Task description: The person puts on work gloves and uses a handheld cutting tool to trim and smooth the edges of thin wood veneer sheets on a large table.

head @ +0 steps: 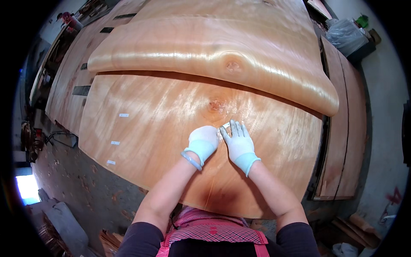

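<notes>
A wood veneer sheet [154, 122] spreads before me, and both my gloved hands are low over it. My right hand [238, 139] lies palm down with its fingers stretched out and the thumb apart. Between its thumb and forefinger shows a small white tape strip [226, 125]. My left hand [204, 139] is close by on the left, back upward and fingers curled under, so whatever is in them is hidden. A knot [215, 105] in the veneer lies just beyond the hands. Several more tape strips [124, 115] dot the sheet's left side.
Beyond the knot the upper veneer is folded back in a thick roll [205, 62]. Stacked boards [337, 128] stand along the right, with a clear plastic bag [345, 35] behind. More veneer [65, 86] lies at the left. A person [69, 20] is at the far left.
</notes>
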### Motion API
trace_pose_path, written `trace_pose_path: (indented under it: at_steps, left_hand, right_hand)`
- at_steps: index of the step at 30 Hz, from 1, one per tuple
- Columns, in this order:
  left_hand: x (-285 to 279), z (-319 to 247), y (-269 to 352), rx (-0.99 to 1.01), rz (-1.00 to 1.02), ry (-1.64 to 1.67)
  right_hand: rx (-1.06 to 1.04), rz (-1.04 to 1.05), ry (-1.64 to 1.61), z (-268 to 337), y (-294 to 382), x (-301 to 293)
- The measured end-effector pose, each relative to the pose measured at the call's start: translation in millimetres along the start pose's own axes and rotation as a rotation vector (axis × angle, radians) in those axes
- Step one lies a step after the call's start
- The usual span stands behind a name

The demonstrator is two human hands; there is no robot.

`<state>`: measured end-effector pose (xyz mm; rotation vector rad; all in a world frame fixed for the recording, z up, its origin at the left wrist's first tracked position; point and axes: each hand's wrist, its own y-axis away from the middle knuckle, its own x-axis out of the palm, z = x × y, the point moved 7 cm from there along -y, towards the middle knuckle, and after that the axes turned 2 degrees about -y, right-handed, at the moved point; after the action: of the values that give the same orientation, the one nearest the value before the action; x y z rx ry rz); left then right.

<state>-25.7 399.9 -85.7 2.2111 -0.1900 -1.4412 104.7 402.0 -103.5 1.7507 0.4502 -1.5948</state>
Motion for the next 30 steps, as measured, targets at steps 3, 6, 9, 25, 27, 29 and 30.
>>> trace_pose_path:
  at_steps: [3, 6, 9, 25, 27, 29, 30]
  left_hand:
    - [-21, 52, 0, -0.055, -0.325, 0.015]
    - [-47, 90, 35, -0.159, -0.332, 0.715]
    - [-42, 106, 92, -0.083, -0.415, 1.296]
    - [-4, 204, 276, 0.254, -0.692, 2.091]
    - [19, 217, 297, 0.231, -0.694, 2.167]
    - [50, 221, 307, 0.146, -0.726, 2.296]
    - [66, 220, 312, 0.085, -0.759, 2.37]
  right_hand:
    - [0.005, 0.004, 0.011, 5, 0, -5]
    - [0.026, 0.023, -0.134, -4, 1, -5]
    - [0.011, -0.039, -1.078, -44, 3, -3]
    - [-0.033, -0.211, -0.203, 3, -9, 13]
    - [-0.034, -0.21, -0.202, 4, -8, 13]
    - [-0.052, -0.232, -0.229, 0, -9, 16]
    - [-0.031, -0.254, -0.258, 1, -8, 14]
